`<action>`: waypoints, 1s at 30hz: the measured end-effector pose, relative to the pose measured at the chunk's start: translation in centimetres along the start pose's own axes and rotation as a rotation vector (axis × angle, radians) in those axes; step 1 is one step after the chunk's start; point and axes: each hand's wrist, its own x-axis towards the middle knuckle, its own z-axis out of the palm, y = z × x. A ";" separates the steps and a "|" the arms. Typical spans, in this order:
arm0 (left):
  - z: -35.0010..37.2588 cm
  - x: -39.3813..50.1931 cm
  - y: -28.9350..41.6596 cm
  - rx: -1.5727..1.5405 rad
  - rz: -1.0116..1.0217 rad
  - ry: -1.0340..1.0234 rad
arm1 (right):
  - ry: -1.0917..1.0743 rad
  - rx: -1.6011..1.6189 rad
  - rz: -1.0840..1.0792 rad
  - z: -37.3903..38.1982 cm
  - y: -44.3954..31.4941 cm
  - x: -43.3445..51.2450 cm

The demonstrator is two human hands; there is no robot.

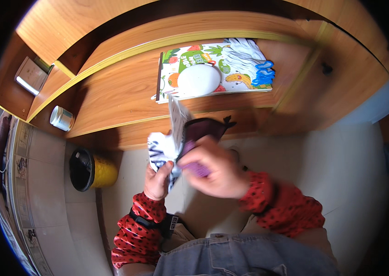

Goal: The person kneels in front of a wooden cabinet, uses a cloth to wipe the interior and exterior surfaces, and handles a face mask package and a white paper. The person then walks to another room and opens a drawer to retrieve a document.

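Observation:
My left hand (157,181) grips a white item with dark stripes (161,148), perhaps a cloth or soft pouch. A thin greyish, see-through packet (179,119) stands up from between my hands; which hand bears it I cannot tell. My right hand (215,169), blurred, is closed on bunched purple material (198,169). Beside its knuckles a dark maroon pouch (203,130) spreads out, with a small black knot or bow at its far corner. Whether the purple material belongs to that pouch is unclear.
On the wooden shelf (122,79) lies a fruit-printed book (165,74), with a white rounded object (199,80) and white gloves with blue cuffs (246,57) on top. A lidded jar (62,118) stands left. Below is a yellow bin with black rim (106,170).

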 end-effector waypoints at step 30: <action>-3.9 -0.1 1.6 -0.200 -0.243 0.171 | -0.190 -0.261 0.412 -5.2 9.0 -3.1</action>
